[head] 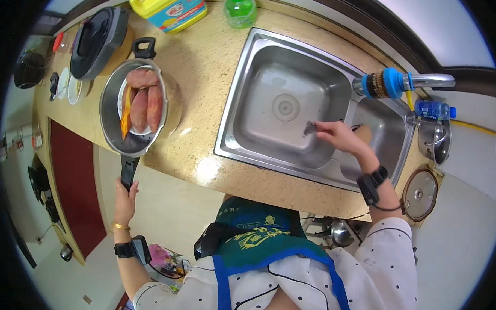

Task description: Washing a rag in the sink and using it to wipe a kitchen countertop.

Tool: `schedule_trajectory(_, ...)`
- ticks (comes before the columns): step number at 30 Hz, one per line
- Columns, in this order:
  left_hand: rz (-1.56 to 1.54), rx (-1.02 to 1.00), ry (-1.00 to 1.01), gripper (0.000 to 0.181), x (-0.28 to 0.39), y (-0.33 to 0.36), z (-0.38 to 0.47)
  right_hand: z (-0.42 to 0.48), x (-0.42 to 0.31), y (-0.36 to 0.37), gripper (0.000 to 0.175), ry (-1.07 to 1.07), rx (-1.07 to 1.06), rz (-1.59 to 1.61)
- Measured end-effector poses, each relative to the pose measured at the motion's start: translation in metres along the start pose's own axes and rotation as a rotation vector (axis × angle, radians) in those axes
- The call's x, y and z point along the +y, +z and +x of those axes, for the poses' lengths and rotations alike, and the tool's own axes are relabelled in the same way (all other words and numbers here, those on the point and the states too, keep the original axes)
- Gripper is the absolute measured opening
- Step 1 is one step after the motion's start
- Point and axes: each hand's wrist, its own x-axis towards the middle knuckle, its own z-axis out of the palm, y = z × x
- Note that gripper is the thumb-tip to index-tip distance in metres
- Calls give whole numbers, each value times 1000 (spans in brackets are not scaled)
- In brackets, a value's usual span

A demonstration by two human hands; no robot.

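Observation:
My left hand (125,200) grips the black long handle (129,172) of a metal pressure cooker pot (107,112) standing on the counter. Inside the pot, several sweet potatoes (139,109) rest on a white plate (153,129); one at the left shows orange flesh. Over the right part of the large sink basin (263,130), my right hand (339,137) pinches a small dark, crumpled piece (310,128) between thumb and fingers. What that piece is cannot be told. The smaller basin (384,138) lies under and right of my right forearm, with a tan item partly hidden in it.
A faucet (430,81) with a blue fitting reaches over the sink's right end. Behind the counter stand a yellow jug (171,12), a green bottle (240,11) and a dark lidded appliance (98,43). At right are a plastic bottle (433,109), a metal pot (436,142) and a round lid (420,194).

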Motion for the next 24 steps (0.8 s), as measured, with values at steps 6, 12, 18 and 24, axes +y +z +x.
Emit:
schedule_trajectory(6, -26, -4, -23, 48, 6, -5, -7, 44, 0, 20, 37, 173, -173, -556)
schedule_trajectory(12, -89, -51, -20, 49, 15, -8, -9, 101, 49, 63, 53, 19, -249, -578)
schedule_trajectory(18, -58, -28, 9, 51, 26, -15, -10, 139, 69, 114, 56, 56, -298, -802)
schedule_trajectory(24, -9, -49, 27, 53, 28, -16, 7, 130, 98, 113, 20, 167, -590, -632)
